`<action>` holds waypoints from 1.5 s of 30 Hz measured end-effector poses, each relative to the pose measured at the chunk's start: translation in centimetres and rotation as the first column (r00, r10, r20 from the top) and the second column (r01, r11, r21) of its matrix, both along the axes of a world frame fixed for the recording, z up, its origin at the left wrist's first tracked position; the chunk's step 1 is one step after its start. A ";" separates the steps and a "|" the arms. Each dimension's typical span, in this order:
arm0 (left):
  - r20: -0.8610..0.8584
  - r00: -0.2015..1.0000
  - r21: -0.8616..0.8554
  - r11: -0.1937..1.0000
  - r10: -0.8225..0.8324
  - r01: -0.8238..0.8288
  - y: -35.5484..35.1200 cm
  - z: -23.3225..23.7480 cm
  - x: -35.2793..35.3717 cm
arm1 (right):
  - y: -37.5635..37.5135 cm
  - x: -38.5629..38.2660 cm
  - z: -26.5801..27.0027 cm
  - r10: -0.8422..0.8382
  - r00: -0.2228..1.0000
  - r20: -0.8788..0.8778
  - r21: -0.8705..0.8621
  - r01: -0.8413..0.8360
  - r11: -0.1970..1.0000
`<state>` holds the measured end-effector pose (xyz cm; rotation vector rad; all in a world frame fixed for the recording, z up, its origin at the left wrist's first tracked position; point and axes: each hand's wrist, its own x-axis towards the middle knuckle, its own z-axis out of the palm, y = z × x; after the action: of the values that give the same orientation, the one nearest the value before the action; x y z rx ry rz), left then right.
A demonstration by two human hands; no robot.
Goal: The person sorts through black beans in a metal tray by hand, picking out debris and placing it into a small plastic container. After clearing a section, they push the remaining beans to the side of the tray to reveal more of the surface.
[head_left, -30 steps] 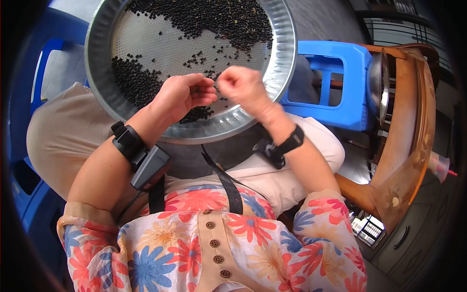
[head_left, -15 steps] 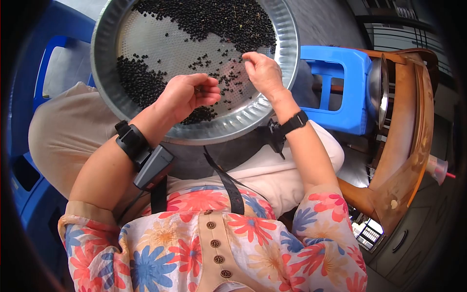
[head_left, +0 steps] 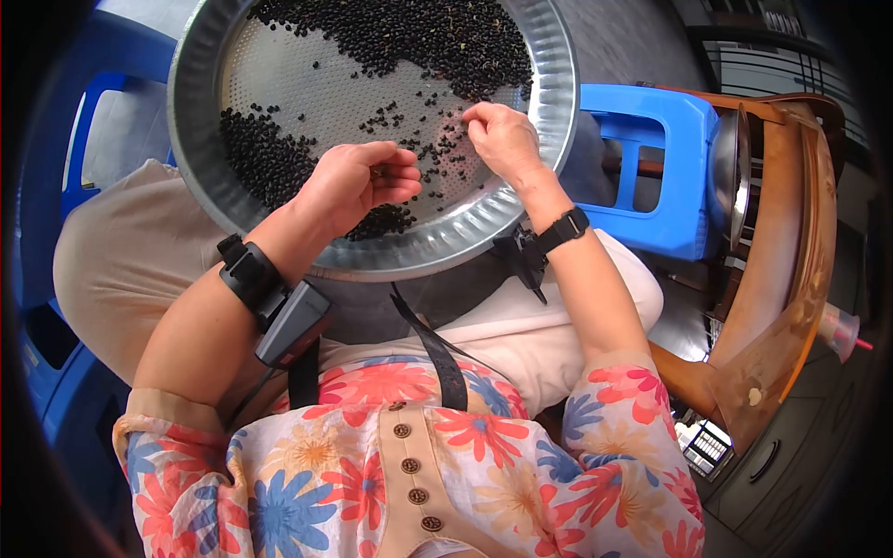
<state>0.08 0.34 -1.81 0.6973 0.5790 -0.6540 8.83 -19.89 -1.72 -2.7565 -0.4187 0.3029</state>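
Observation:
A wide round metal sieve (head_left: 270,70) with a perforated bottom rests over my lap. Small black beans (head_left: 409,42) lie heaped along its far side, with a second heap (head_left: 265,158) on the left and loose ones scattered mid-sieve. My left hand (head_left: 363,183) is half closed over the near part, palm turned inward; something small and dark shows in its curled fingers, too small to name. Above the right part of the bottom, my right hand (head_left: 504,142) has thumb and forefinger pinched together. Whatever lies between those fingertips is hidden.
A blue plastic stool (head_left: 688,177) stands to the right, with a metal bowl (head_left: 735,177) beside it. Beyond are a wooden chair (head_left: 781,279) and a plastic cup (head_left: 839,332). Blue plastic chair parts (head_left: 130,42) fill the left edge.
The hands keep nearly the same pose, both still curled. The sieve and the stool show only a slight shift in view.

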 end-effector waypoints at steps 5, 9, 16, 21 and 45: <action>0.003 1.000 -0.020 1.000 0.017 -0.016 0.0 -0.3 -0.1 | -0.2 -0.3 -0.3 -0.016 0.997 -0.075 0.105 0.024 0.994; -0.001 1.000 -0.007 1.000 0.000 0.000 0.0 -0.2 -0.1 | 0.4 0.7 -1.0 -0.037 0.992 0.123 0.127 0.022 0.992; -0.004 1.000 -0.006 1.000 0.010 -0.010 0.1 -0.2 -0.1 | 1.1 1.6 -0.5 -0.007 1.000 0.018 -0.073 0.008 0.997; -0.005 1.000 -0.005 1.000 0.009 -0.009 0.1 -0.1 -0.1 | 1.1 1.6 -0.6 -0.042 0.998 -0.042 -0.041 0.040 0.998; -0.013 0.999 -0.029 0.999 0.036 -0.036 0.2 -1.5 -0.1 | 2.9 -3.4 1.2 0.156 0.978 0.138 0.258 -0.188 0.948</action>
<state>-0.01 0.55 -3.26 0.6545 0.5909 -0.6321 5.45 -16.95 -0.48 -2.4809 -0.6805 0.1154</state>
